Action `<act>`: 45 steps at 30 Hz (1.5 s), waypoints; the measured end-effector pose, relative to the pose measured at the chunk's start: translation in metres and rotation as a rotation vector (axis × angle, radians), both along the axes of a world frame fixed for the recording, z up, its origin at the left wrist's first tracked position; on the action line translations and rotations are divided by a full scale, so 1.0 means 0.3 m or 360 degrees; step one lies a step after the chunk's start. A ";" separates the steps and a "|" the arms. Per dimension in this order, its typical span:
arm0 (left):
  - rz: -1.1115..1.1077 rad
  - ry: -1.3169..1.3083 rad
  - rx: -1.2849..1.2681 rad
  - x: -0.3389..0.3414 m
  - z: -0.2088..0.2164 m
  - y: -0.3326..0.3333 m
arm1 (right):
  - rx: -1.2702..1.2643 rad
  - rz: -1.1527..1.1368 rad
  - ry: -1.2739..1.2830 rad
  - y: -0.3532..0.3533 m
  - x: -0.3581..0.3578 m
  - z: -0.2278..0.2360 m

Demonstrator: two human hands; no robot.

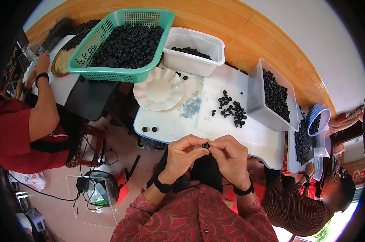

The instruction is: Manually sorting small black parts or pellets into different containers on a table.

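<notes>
My left hand (183, 155) and my right hand (231, 158) meet just off the table's front edge. Both are closed in a pinch around one small round black part (205, 145) with a hole in its middle. Beyond them, a loose cluster of similar black parts (233, 112) lies on the white table (170, 127). Left of that cluster is a scatter of tiny clear pieces (190, 105). A white scalloped plate (158, 89) sits farther left. Two black parts (154, 129) rest side by side near the table's left front corner.
A green basket (106, 74) heaped with black parts stands at the back left. Beside it is a white tub (194, 66), and a grey bin (267, 117) stands to the right. One person (41, 125) works at left, another (299, 205) at right. Cables (83, 183) hang below left.
</notes>
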State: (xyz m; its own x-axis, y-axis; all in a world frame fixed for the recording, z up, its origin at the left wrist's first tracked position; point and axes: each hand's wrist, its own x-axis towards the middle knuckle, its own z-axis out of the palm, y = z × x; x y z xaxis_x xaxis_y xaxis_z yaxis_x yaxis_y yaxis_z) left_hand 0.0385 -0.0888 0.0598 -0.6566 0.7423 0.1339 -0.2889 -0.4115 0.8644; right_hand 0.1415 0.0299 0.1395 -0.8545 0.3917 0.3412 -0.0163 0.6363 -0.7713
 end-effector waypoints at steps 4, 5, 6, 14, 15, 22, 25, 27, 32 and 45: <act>0.0024 0.0041 0.0117 -0.002 -0.001 0.007 | -0.0565 -0.0071 -0.0121 0.006 0.016 -0.032; 0.0023 0.0044 0.0136 -0.002 0.000 0.008 | -0.0712 -0.0084 -0.0147 0.007 0.017 -0.035; 0.0023 0.0054 0.0115 -0.004 -0.002 0.008 | -0.0754 -0.0091 -0.0161 0.004 0.016 -0.032; -0.0044 -0.0042 0.0147 -0.019 -0.019 0.002 | -0.0845 0.0038 -0.0294 0.022 0.021 -0.003; -0.0051 -0.0062 0.0179 -0.019 -0.021 0.004 | -0.0842 0.0061 -0.0282 0.027 0.021 -0.004; -0.0071 -0.0048 0.0246 -0.022 -0.045 0.004 | -0.0897 0.0113 -0.0189 0.028 0.017 -0.019; -0.0041 -0.0066 0.0276 -0.016 -0.044 0.010 | -0.0930 0.0082 -0.0155 0.017 0.014 -0.017; -0.0027 -0.0084 0.0274 -0.013 -0.046 0.011 | -0.0921 0.0053 -0.0144 0.012 0.014 -0.018; -0.0038 -0.0157 0.0221 -0.009 -0.053 0.012 | -0.0769 -0.0006 -0.0095 0.006 0.010 -0.024; -0.0238 -0.0457 0.0340 -0.014 -0.050 -0.001 | -0.0574 0.0112 -0.0156 0.030 0.003 -0.009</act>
State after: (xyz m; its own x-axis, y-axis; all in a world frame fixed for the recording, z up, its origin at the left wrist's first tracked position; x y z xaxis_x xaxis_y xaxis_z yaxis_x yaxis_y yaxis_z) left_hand 0.0344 -0.0891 0.0449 -0.5762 0.8081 0.1222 -0.5773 -0.5083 0.6390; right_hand 0.1424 0.0390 0.1367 -0.9054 0.4109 0.1072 0.0348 0.3233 -0.9456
